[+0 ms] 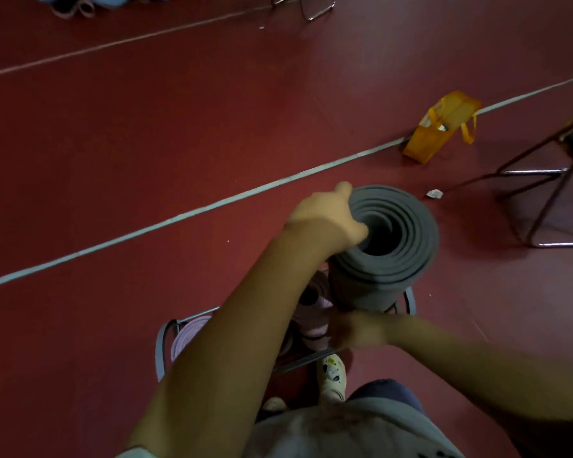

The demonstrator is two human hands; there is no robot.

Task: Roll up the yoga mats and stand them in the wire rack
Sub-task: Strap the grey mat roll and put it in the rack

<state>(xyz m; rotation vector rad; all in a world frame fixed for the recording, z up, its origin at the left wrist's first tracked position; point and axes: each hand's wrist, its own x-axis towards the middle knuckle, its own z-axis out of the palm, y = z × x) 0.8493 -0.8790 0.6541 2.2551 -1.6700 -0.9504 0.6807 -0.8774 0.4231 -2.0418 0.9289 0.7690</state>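
A rolled grey yoga mat (397, 246) stands upright over the wire rack (161, 345), its spiral end facing me. My left hand (328, 219) grips its top rim, thumb curled into the hollow core. My right hand (354, 332) is blurred low against the roll's near side; its fingers cannot be made out. Inside the rack stand a pink rolled mat (311, 312) and a lilac rolled mat (187, 335), both partly hidden by my left arm.
An orange bag (440, 127) lies on the red floor beyond a pale floor line (179, 216). Metal chair legs (543, 206) stand at the right, more chair legs (311, 8) at the top. My shoe (331, 375) is beside the rack.
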